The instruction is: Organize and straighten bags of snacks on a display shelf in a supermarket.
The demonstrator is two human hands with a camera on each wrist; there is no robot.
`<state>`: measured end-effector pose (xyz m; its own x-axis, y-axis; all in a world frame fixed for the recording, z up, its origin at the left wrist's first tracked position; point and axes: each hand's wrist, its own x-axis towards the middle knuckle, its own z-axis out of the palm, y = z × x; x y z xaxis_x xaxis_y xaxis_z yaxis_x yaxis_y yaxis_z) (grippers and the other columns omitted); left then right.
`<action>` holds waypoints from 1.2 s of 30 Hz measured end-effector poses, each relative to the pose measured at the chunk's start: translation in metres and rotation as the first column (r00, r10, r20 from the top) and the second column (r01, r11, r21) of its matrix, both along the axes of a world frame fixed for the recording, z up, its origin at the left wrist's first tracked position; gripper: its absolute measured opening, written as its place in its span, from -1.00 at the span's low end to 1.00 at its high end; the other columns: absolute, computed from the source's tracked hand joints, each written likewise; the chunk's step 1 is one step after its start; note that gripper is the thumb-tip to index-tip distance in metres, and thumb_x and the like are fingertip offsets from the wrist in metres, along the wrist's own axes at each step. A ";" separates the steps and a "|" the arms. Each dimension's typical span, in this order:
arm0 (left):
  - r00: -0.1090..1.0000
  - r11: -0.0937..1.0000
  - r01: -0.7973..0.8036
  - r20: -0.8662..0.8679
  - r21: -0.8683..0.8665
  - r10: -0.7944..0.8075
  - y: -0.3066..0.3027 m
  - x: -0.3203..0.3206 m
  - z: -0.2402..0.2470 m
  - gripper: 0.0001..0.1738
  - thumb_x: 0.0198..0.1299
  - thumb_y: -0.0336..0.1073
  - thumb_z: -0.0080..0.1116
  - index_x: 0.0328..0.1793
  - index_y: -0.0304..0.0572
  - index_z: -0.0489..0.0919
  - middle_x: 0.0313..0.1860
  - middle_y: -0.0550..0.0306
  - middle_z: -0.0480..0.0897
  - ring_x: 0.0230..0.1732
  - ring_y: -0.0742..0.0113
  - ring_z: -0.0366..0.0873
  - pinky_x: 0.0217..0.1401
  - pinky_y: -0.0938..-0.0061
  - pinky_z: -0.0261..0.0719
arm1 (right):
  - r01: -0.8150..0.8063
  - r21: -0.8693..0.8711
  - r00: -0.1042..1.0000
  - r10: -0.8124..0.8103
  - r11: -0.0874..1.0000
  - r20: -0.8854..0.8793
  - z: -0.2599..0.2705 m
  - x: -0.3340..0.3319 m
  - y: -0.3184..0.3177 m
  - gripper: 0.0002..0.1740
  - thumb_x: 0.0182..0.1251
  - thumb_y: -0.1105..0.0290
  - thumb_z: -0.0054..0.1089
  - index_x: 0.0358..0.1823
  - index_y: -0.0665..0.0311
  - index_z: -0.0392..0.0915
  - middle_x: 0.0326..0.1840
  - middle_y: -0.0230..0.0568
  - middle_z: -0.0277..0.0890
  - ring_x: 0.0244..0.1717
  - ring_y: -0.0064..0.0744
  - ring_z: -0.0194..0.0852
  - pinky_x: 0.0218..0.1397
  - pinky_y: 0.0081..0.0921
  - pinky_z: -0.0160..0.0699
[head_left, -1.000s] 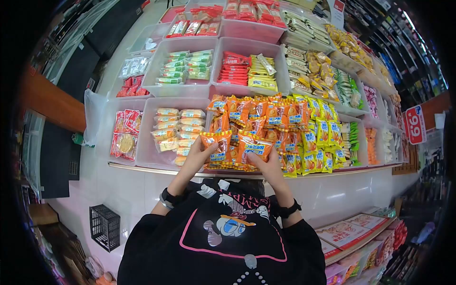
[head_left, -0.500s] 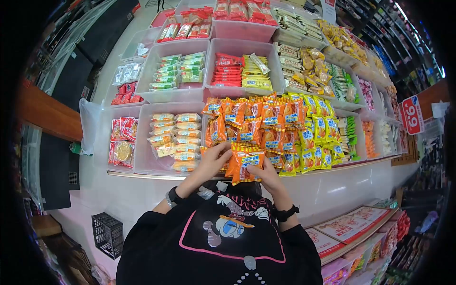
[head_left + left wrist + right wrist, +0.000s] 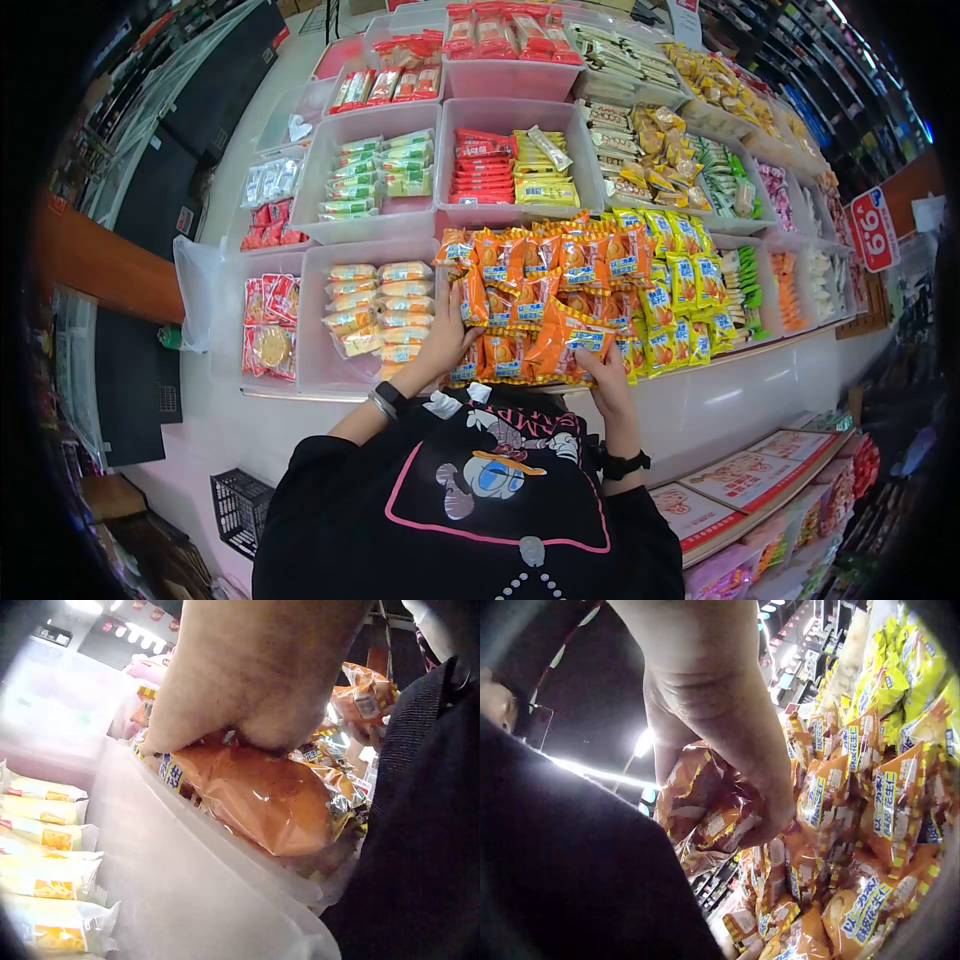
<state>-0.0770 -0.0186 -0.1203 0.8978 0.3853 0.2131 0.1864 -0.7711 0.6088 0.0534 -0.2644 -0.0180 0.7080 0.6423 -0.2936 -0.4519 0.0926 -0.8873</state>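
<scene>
My right hand [image 3: 608,378] holds an orange snack packet [image 3: 560,338] with the thumb on its printed front, above the front of the orange pile. In the right wrist view the right hand [image 3: 712,712] curls round crinkled orange wrapping [image 3: 705,806]. My left hand [image 3: 447,345] reaches along the left side of the orange pile, its fingers straight up beside the bin wall and touching the packets there. In the left wrist view an orange packet [image 3: 259,795] lies just below the left hand [image 3: 247,682], whose fingertips are hidden.
Left of the orange pile stands a clear bin [image 3: 320,368] of cream-coloured wrapped snacks [image 3: 405,290]. Yellow packets [image 3: 680,285] lie to the right. Behind are bins of red packets [image 3: 482,165] and green-and-white packets [image 3: 350,175]. A price sign [image 3: 874,230] hangs at the right.
Both hands were together on orange packets near the body. The left hand has since moved forward to the pile's left side; the right hand has moved right and forward with a packet.
</scene>
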 end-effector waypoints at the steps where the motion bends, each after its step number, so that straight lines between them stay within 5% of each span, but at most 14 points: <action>1: 1.000 0.999 -0.002 -0.021 -0.034 0.002 0.000 0.001 0.002 0.05 0.14 -0.17 0.24 0.45 -0.60 -0.24 0.45 -0.58 -0.23 0.47 -0.49 -0.21 0.48 0.04 -0.02 | 0.026 -0.003 1.000 -0.026 1.000 -0.006 0.000 -0.001 0.001 -0.49 0.17 0.44 0.32 0.13 0.34 0.35 0.04 -0.26 0.48 0.03 -0.49 0.46 0.13 -0.48 0.42; 9: 0.998 0.998 0.060 -0.022 -0.028 -0.061 0.009 0.005 0.000 0.08 0.09 -0.22 0.28 0.44 -0.61 -0.25 0.45 -0.55 -0.21 0.47 -0.48 -0.19 0.48 0.08 0.00 | 0.084 -0.037 0.996 -0.083 0.996 0.034 -0.004 0.001 0.013 -0.45 0.15 0.42 0.33 0.16 0.35 0.33 0.05 -0.25 0.47 0.04 -0.48 0.45 0.15 -0.46 0.39; 15: 0.994 0.994 0.110 -0.004 -0.017 -0.110 0.035 -0.005 0.037 -0.06 0.14 -0.10 0.22 0.45 -0.45 -0.06 0.40 -0.41 0.02 0.40 -0.31 0.01 0.45 0.03 0.01 | 0.061 -0.064 0.997 -0.059 0.996 0.039 -0.002 0.006 0.011 -0.43 0.16 0.42 0.32 0.18 0.35 0.31 0.05 -0.25 0.47 0.05 -0.48 0.44 0.16 -0.46 0.39; 19: 0.985 0.991 -0.118 0.117 -0.068 0.126 0.064 0.013 0.046 -0.29 0.24 -0.19 0.10 0.37 -0.46 0.09 0.30 -0.39 0.21 0.29 -0.23 0.20 0.32 0.12 0.20 | 0.082 -0.040 0.997 -0.081 0.996 0.015 0.006 0.005 0.010 -0.45 0.17 0.44 0.30 0.18 0.35 0.31 0.05 -0.25 0.47 0.05 -0.48 0.44 0.17 -0.45 0.39; 21: 0.950 0.865 -0.249 0.063 -0.435 0.305 0.084 0.029 0.031 -0.36 0.28 -0.17 0.06 0.33 -0.48 0.17 0.10 -0.37 0.42 0.12 -0.13 0.41 0.17 0.20 0.37 | 0.070 -0.041 0.997 -0.070 0.997 0.013 0.004 0.006 0.010 -0.45 0.23 0.47 0.21 0.24 0.32 0.25 0.10 -0.23 0.45 0.07 -0.43 0.47 0.16 -0.42 0.44; 24: 0.929 0.777 -0.343 -0.071 -0.527 0.362 0.091 0.051 0.043 -0.42 0.28 -0.19 0.06 0.32 -0.40 0.24 -0.10 -0.31 0.55 -0.07 -0.05 0.54 0.05 0.25 0.46 | 0.060 -0.030 0.998 -0.059 0.998 0.012 0.003 0.005 0.007 -0.43 0.23 0.46 0.22 0.25 0.31 0.24 0.11 -0.23 0.44 0.07 -0.43 0.47 0.16 -0.41 0.45; 28: 0.943 0.821 -0.331 -0.195 -0.466 0.269 0.091 0.067 0.025 -0.48 0.28 -0.22 0.06 0.31 -0.29 0.32 -0.10 -0.27 0.58 -0.05 -0.03 0.56 0.07 0.27 0.45 | 0.079 -0.031 0.997 -0.078 0.996 0.013 0.005 0.002 0.003 -0.42 0.22 0.45 0.23 0.26 0.31 0.22 0.12 -0.22 0.43 0.07 -0.42 0.47 0.16 -0.41 0.45; 30: 0.966 0.906 -0.222 0.045 -0.359 0.254 0.088 0.068 0.007 -0.49 0.27 -0.19 0.11 0.32 -0.16 0.37 -0.39 0.07 0.54 -0.40 0.46 0.48 -0.33 0.47 0.47 | 0.134 -0.027 0.991 -0.135 0.991 -0.025 0.011 0.000 0.002 -0.45 0.18 0.46 0.29 0.19 0.34 0.29 0.09 -0.24 0.45 0.07 -0.47 0.44 0.18 -0.44 0.40; 33: 0.958 0.911 -0.237 0.076 -0.338 0.278 0.082 0.062 0.006 -0.50 0.27 -0.19 0.11 0.31 -0.14 0.40 -0.44 0.12 0.50 -0.44 0.51 0.41 -0.34 0.49 0.46 | 0.161 -0.008 0.987 -0.161 0.987 -0.022 0.013 -0.002 0.001 -0.45 0.18 0.46 0.30 0.18 0.35 0.30 0.09 -0.24 0.45 0.07 -0.47 0.44 0.18 -0.44 0.40; 34: 0.958 0.910 -0.237 0.073 -0.340 0.277 0.081 0.061 0.012 -0.50 0.27 -0.19 0.11 0.31 -0.14 0.40 -0.44 0.12 0.50 -0.44 0.51 0.41 -0.34 0.49 0.46 | 0.163 -0.012 0.986 -0.163 0.987 -0.024 0.012 -0.001 0.002 -0.45 0.18 0.46 0.30 0.18 0.35 0.30 0.09 -0.24 0.45 0.07 -0.47 0.44 0.18 -0.44 0.40; 36: 0.963 0.794 -0.269 -0.125 -0.545 0.241 0.081 0.058 0.028 -0.49 0.26 -0.22 0.09 0.34 -0.10 0.36 0.06 -0.25 0.53 0.06 -0.13 0.50 0.13 0.23 0.43 | 0.144 -0.031 0.990 -0.144 0.989 -0.001 0.007 0.000 0.004 -0.47 0.18 0.46 0.30 0.16 0.35 0.32 0.08 -0.24 0.46 0.07 -0.48 0.44 0.17 -0.45 0.40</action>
<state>-0.0188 0.0620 -0.0923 0.7537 0.6409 -0.1454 0.3676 -0.2276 0.9017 0.0537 -0.2599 -0.0107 0.7914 0.5243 -0.3144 -0.4389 0.1294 -0.8892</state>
